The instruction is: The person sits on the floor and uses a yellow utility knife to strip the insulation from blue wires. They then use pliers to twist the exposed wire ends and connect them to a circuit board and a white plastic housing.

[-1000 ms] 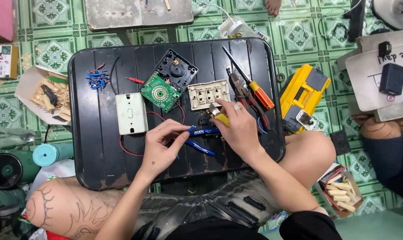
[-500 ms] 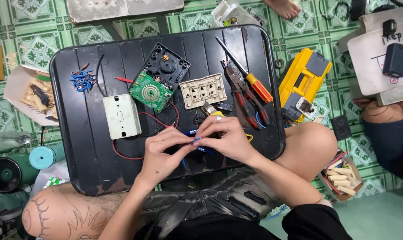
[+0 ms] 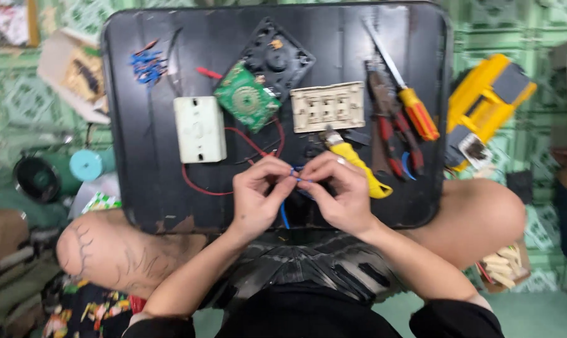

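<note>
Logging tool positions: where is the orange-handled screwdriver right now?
In the head view, the screwdriver lies on the right side of the black tray, beside the red pliers, right of the beige switch plate.

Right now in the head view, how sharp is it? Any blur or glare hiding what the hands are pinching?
Head view: motion blur softens the whole frame, edges worst. The left hand and right hand are readable, pinching a thin blue wire, though its ends are too smeared to tell. Lighting is even and soft, with a mild sheen on the black tray and no harsh glare. The green circuit board shows no legible detail.
</note>
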